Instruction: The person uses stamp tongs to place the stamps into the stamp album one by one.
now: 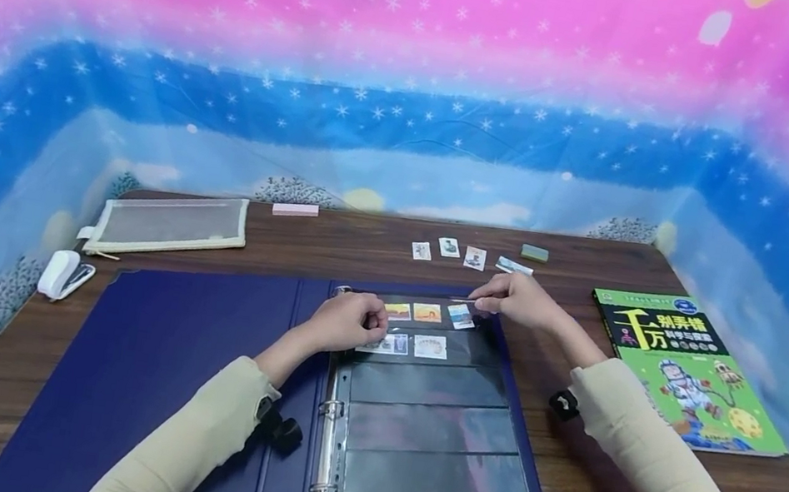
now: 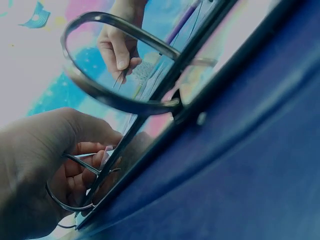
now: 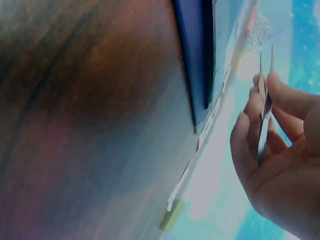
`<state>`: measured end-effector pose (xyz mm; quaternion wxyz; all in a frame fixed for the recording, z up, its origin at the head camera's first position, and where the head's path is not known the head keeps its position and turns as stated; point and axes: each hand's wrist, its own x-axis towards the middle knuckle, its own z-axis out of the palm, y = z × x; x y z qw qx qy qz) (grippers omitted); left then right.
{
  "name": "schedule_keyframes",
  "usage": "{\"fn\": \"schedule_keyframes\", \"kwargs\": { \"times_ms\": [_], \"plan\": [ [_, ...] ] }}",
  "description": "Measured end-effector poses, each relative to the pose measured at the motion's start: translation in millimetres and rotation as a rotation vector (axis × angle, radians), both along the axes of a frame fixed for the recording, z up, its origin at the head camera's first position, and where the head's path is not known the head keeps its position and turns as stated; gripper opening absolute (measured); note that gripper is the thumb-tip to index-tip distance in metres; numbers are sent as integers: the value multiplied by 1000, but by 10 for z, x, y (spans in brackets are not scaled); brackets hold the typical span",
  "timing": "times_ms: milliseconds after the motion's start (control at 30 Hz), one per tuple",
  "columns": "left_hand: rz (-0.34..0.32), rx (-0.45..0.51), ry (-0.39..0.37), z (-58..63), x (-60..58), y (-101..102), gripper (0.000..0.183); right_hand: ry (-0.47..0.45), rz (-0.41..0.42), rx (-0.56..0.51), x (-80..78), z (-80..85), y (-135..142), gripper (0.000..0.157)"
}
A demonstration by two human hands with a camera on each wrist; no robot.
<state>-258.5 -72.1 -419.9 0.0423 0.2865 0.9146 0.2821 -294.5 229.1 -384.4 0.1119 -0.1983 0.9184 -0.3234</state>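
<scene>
My right hand (image 1: 519, 300) holds metal tweezers (image 3: 263, 120) by the upper right corner of a black stamp page (image 1: 425, 427). Their tips stand slightly apart in the right wrist view, with nothing visible between them. The page lies in an open blue ring binder (image 1: 188, 368). Stamps fill part of its upper two pocket rows, among them an orange stamp (image 1: 426, 312) and a tilted blue stamp (image 1: 461, 316). Over the left end of these rows is my left hand (image 1: 351, 321), fingers curled and tips close together; whether they pinch the pocket film is hidden. Binder rings (image 2: 120, 105) stand beside it.
Several loose stamps (image 1: 474, 258) lie behind the binder, beside a green eraser-like block (image 1: 535, 253). A pink block (image 1: 295, 209), a mesh zip pouch (image 1: 174, 223) and a white stapler (image 1: 60, 275) sit left. The green book (image 1: 695, 372) lies right.
</scene>
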Motion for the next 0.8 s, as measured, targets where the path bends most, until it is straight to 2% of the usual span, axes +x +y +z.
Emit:
{"fn": "schedule_keyframes", "kwargs": {
  "times_ms": [167, 433, 633, 800],
  "plan": [
    [8, -11, -14, -1, 12, -16, 9, 21, -144, -23, -113, -29, 49, 24],
    [1, 16, -31, 15, 14, 10, 12, 77, -268, 19, -343, -26, 212, 28],
    [26, 25, -55, -6, 6, 0, 12, 111, -336, 93, -459, -42, 298, 28],
    [36, 33, -68, -21, 7, -15, 13, 126, -348, 168, -541, -92, 356, 28]
  ]
}}
